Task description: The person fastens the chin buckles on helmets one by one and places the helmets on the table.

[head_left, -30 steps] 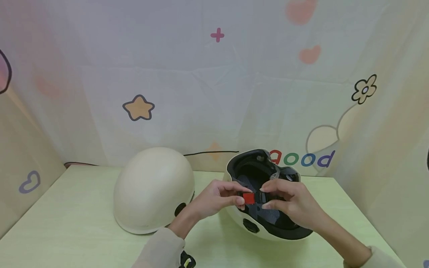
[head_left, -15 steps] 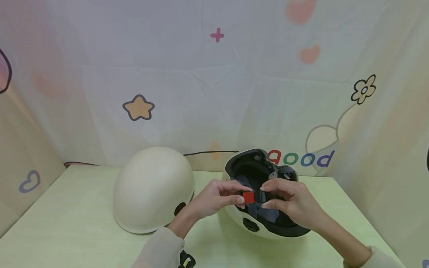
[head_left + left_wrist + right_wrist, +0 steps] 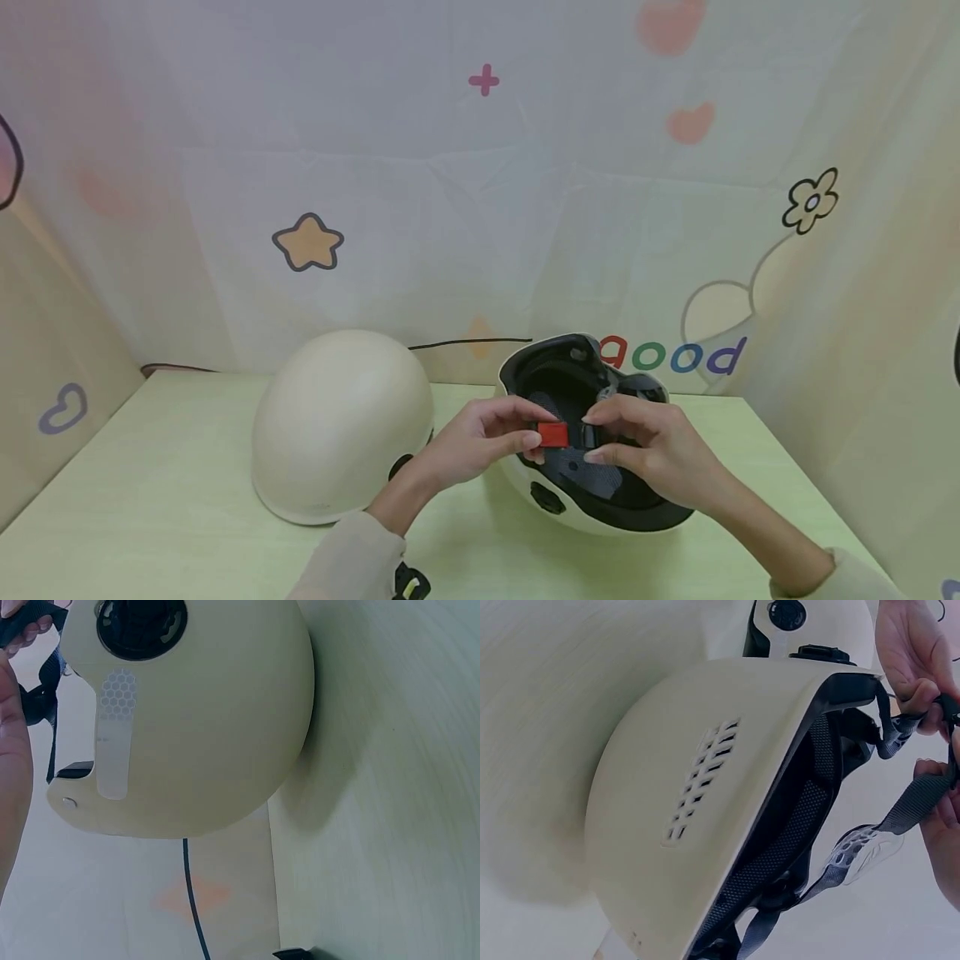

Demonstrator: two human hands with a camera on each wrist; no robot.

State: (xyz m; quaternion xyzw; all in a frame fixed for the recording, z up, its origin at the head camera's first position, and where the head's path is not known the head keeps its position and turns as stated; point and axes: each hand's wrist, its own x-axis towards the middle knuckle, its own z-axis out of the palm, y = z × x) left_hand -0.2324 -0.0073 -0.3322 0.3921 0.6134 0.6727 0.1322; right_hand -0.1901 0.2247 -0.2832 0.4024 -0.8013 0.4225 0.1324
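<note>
An upturned cream-white helmet (image 3: 555, 500) with a black lining (image 3: 600, 483) rests on the table, its opening facing up and toward me. Over that opening my left hand (image 3: 483, 437) pinches the red part of a chin strap buckle (image 3: 553, 434) between thumb and fingers. Opposite it, my right hand (image 3: 652, 450) pinches a black buckle piece (image 3: 589, 436), with a narrow dark gap between the two parts. In the right wrist view, the dark webbing strap (image 3: 915, 802) runs from the helmet up to both hands. Only part of the left hand (image 3: 11, 742) shows in the left wrist view.
A second cream-white helmet (image 3: 341, 425) sits dome up to the left, close to my left forearm. Both stand on a pale green table (image 3: 150, 500). Behind is a printed cloth backdrop (image 3: 420, 208), with a thin dark cord (image 3: 472, 340) along its foot.
The red buckle part has shifted slightly left and up with my left hand, and a gap now shows beside the black piece. The upturned helmet has tipped slightly left.
</note>
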